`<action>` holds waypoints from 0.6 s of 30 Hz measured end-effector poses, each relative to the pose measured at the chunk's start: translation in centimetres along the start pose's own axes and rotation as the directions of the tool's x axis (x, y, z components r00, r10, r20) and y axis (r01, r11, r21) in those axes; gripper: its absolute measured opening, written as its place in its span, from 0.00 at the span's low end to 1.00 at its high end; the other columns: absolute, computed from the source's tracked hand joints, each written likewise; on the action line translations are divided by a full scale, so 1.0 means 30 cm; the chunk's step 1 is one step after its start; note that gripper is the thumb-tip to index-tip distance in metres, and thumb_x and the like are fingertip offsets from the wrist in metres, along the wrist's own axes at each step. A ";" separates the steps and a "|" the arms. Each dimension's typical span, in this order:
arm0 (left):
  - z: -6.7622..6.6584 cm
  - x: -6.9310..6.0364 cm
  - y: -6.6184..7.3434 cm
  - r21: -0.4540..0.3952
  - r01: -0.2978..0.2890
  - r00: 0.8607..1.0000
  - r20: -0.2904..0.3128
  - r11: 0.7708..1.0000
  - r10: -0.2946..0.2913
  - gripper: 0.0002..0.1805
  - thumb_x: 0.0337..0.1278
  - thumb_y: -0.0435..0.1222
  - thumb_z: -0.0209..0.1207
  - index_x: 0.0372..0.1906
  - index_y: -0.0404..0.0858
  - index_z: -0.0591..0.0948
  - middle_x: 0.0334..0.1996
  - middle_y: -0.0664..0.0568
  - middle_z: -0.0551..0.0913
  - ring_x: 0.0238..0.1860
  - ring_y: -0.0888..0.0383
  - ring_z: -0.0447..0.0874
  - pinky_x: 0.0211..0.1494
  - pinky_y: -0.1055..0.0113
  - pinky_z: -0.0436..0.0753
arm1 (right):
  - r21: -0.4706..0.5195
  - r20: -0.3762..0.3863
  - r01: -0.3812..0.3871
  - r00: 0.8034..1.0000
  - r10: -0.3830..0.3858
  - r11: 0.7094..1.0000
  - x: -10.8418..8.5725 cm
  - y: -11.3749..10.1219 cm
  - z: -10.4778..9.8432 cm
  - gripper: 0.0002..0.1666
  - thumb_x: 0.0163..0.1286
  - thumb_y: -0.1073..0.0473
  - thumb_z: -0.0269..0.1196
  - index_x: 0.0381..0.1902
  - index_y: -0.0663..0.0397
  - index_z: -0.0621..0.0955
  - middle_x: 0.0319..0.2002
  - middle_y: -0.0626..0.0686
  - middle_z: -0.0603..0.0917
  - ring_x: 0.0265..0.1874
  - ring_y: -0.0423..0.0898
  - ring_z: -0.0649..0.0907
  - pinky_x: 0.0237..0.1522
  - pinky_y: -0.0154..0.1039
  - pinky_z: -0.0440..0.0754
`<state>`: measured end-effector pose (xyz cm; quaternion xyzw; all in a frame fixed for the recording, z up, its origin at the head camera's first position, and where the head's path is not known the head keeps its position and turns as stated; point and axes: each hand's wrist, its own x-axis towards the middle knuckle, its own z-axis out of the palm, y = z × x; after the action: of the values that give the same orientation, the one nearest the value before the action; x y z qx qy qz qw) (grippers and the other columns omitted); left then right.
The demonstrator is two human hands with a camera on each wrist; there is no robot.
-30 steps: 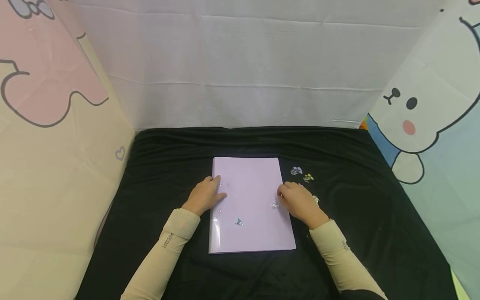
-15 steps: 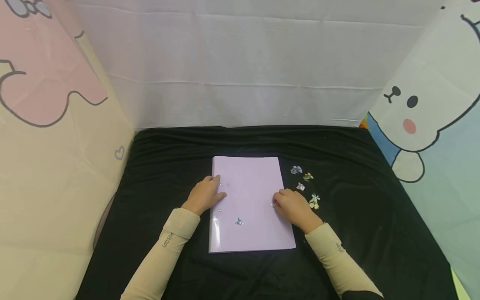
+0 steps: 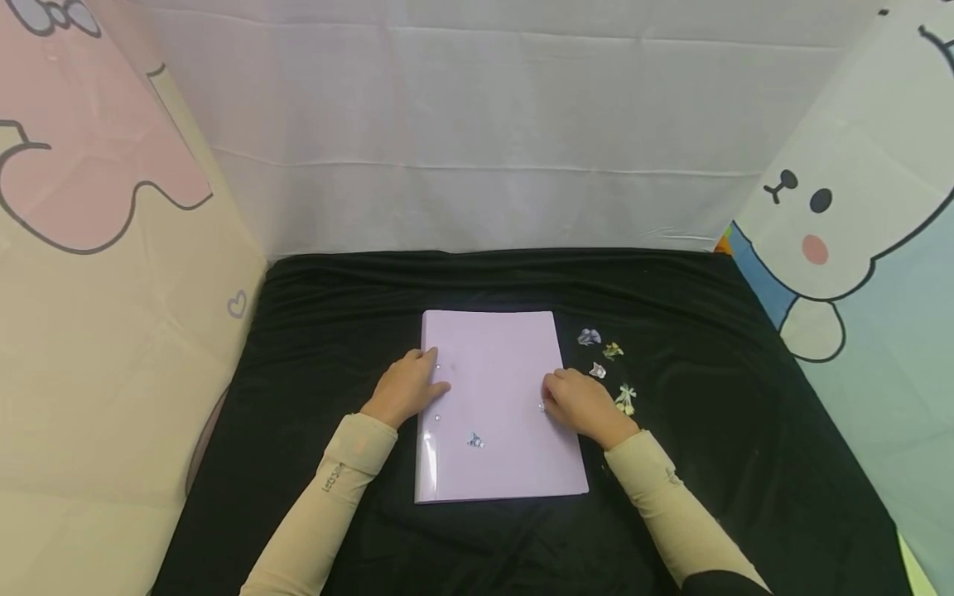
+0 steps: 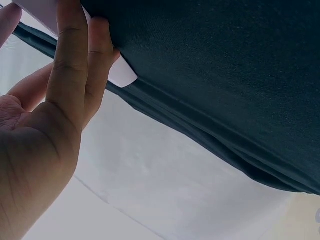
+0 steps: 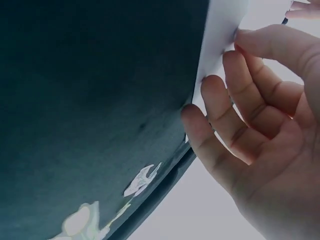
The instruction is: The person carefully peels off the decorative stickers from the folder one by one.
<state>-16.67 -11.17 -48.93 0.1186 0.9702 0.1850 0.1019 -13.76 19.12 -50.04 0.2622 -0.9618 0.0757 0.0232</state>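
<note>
Folder point(image 3: 495, 356), lilac, lies flat on the black-covered table point(image 3: 335, 323). We see the left hand point(image 3: 402, 389) resting on its left edge, fingers extended, thumb spread. Right hand point(image 3: 587, 404): fingers loosely bent, tips against the cover's right side beside a partly hidden sticker point(image 3: 542, 407); we see nothing gripped. Butterfly sticker point(image 3: 475, 440) lies lower left of it.

Right fingers point(image 3: 553, 391) farther left over lilac folder point(image 3: 495, 360), silvery cutout point(image 3: 598, 371) uncovered

Folder point(image 3: 492, 356) on cloth point(image 3: 335, 306), stickers point(image 3: 624, 396) to its right
</note>
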 end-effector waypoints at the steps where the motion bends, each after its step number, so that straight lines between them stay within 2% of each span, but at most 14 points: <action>1: 0.000 0.000 0.000 -0.001 0.003 1.000 0.001 1.000 -0.003 0.38 0.62 0.45 0.68 0.71 0.31 0.69 0.64 0.31 0.72 0.62 0.37 0.75 0.61 0.44 0.75 | -0.002 0.010 0.002 1.000 -0.002 1.000 0.005 0.001 -0.002 0.08 0.63 0.62 0.70 0.29 0.54 0.79 0.25 0.49 0.78 0.26 0.46 0.77 0.30 0.42 0.80; 7: 0.000 0.003 0.001 -0.001 0.006 1.000 0.008 1.000 -0.006 0.39 0.62 0.45 0.67 0.72 0.32 0.68 0.65 0.32 0.72 0.63 0.37 0.74 0.62 0.45 0.74 | -0.040 0.016 0.031 0.999 -0.030 0.999 0.014 0.004 -0.007 0.10 0.66 0.62 0.63 0.26 0.58 0.76 0.22 0.50 0.74 0.22 0.48 0.75 0.25 0.42 0.78; 10: -0.004 0.004 0.002 0.002 0.008 1.000 0.008 1.000 -0.008 0.39 0.62 0.45 0.68 0.71 0.32 0.68 0.64 0.32 0.72 0.63 0.37 0.74 0.62 0.45 0.74 | -0.016 0.028 0.023 0.999 -0.023 1.000 0.010 0.008 -0.012 0.10 0.66 0.62 0.61 0.26 0.57 0.75 0.21 0.50 0.73 0.23 0.47 0.74 0.26 0.42 0.77; 18: -0.002 0.002 0.000 0.001 0.008 1.000 0.007 1.000 -0.008 0.39 0.62 0.45 0.67 0.71 0.31 0.68 0.64 0.31 0.72 0.62 0.37 0.75 0.62 0.45 0.75 | 0.122 0.105 -0.096 0.991 0.083 0.988 -0.014 0.054 -0.053 0.07 0.68 0.59 0.60 0.30 0.55 0.76 0.25 0.47 0.72 0.25 0.45 0.72 0.30 0.42 0.76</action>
<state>-16.75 -11.18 -48.89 0.1152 0.9704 0.1839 0.1060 -14.21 20.96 -48.72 0.2229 -0.9658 0.1246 -0.0450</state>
